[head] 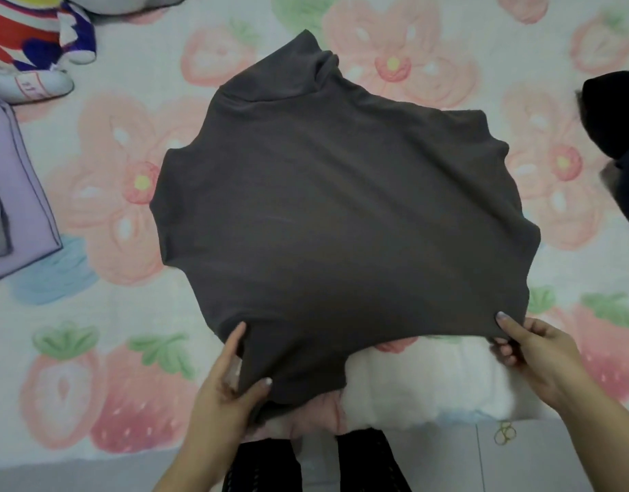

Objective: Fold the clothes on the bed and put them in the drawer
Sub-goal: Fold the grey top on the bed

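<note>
I look down on a dark grey-brown stretch-fabric top (341, 207) spread across the middle of a bed covered by a white sheet printed with pink strawberries and flowers (128, 367). The top's narrow collar points to the far side and its hem lies nearest me.

My left hand (231, 381) grasps the near-left corner of the hem, thumb on top and fingers (236, 339) curled round the edge. My right hand (533, 353) pinches the near-right corner, thumb pressed on the cloth and the other fingers tucked beneath, lifting that edge off the bed.

Under the raised hem sits a fluffy white bundle (423, 381). At the far left lies a red, white and blue plush toy (32, 40), with a folded lilac cloth (18, 193) nearer on the left edge. A black garment (615, 115) shows at the right edge.
</note>
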